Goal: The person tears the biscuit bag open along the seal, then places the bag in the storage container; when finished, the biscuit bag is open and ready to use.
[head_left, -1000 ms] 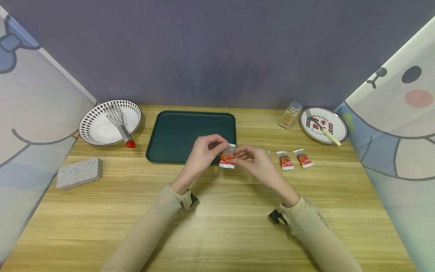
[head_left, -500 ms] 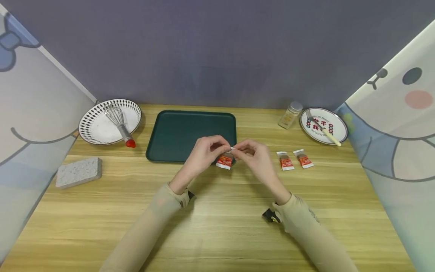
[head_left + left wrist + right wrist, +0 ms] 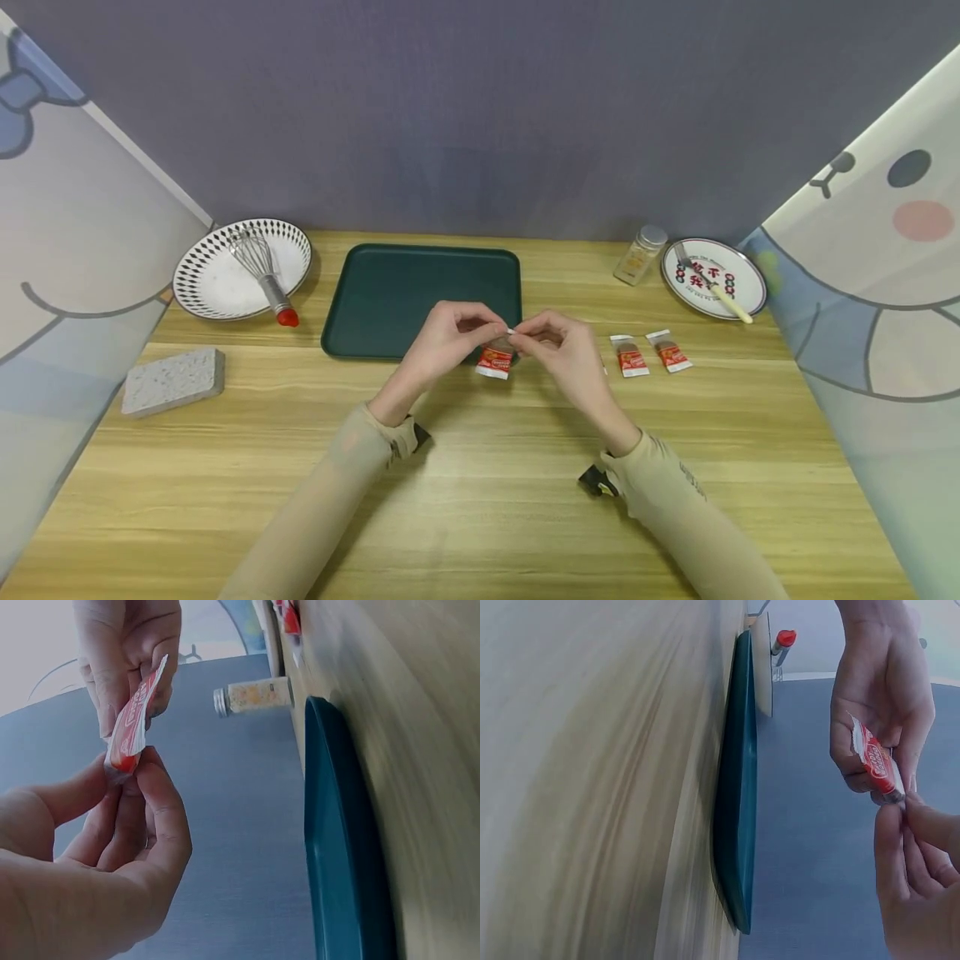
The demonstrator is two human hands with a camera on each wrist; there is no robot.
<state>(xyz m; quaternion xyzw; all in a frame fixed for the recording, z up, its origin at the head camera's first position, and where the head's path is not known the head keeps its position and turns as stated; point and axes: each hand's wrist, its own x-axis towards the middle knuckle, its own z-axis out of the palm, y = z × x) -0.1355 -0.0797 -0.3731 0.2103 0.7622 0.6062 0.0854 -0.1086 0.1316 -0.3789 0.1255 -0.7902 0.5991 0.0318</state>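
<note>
Over the near right edge of the green tray (image 3: 420,300), a small red snack packet (image 3: 495,362) with white crimped ends and a see-through part hangs between both hands. My left hand (image 3: 447,340) pinches its upper end between thumb and fingers. Close beside it, my right hand (image 3: 564,346) pinches the same end at the right corner. Both wrist views show the packet (image 3: 133,726) with its printed red side and the fingertips meeting at one end. Whether that end is torn cannot be made out.
Two similar packets (image 3: 632,357) lie right of my right hand; a third is mostly hidden behind it. Farther back are a seasoning jar (image 3: 640,255) and a plate (image 3: 742,287) with a fork (image 3: 716,286). A whisk (image 3: 264,275) lies in a patterned bowl (image 3: 198,283), behind a grey block (image 3: 174,382).
My right hand has moved from the packet's right side to its upper end, beside the left fingers. The packet has tilted and shifted slightly left. The left hand stays nearly in place.
</note>
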